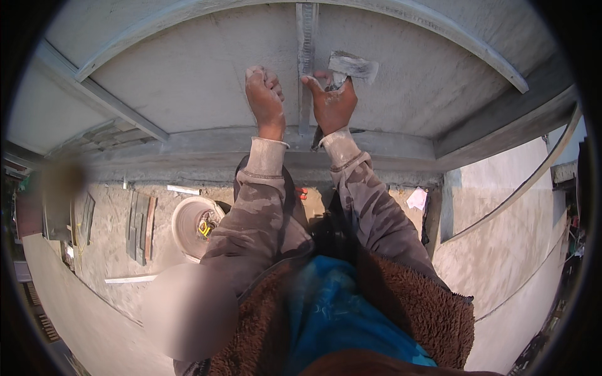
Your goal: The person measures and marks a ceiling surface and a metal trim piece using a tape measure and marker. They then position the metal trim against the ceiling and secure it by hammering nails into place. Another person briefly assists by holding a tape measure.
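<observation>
My right hand point(335, 105) is closed round a putty knife point(353, 66). Its wide blade is smeared with white and lies close to the pale grey panel point(389, 100). To the left, my left hand point(266, 100) is raised in front of the same panel with its fingers curled in and dusted white. Whether anything is inside that fist is hidden. Between the two hands runs a narrow ribbed strip point(306, 37), nearest to my right thumb. Above them an arched pale strip point(244, 9) curves across the panel.
Below on the left stands a round tub point(182, 219) with something yellow inside. Dark planks point(138, 229) and a white strip point(132, 279) lie on the sandy ground. A ledge point(213, 145) runs under the panel. At right a long curved strip point(523, 182) crosses a pale surface.
</observation>
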Motion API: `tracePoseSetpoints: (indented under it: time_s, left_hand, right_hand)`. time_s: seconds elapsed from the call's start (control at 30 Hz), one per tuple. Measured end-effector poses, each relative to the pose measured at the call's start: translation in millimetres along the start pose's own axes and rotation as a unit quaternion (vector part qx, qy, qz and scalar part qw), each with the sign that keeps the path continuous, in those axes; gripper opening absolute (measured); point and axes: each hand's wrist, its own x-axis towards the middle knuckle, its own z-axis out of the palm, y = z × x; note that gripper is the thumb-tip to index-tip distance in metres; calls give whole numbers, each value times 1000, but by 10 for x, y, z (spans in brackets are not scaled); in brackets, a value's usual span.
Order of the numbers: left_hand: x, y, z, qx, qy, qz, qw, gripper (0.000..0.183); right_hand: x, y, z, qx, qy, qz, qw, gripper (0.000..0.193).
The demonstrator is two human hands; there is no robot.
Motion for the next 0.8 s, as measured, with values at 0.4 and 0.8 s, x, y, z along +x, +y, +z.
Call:
tracePoseSetpoints:
  time_s: [0.4,0.8]
  left_hand:
    - [-287,-62,729,-78,116,132,981,47]
    - [86,-108,1002,36,147,288,946,30]
  right_hand:
    - [2,153,17,72,-15,-19,997,25]
    - [-10,176,19,42,-9,-6,999,27]
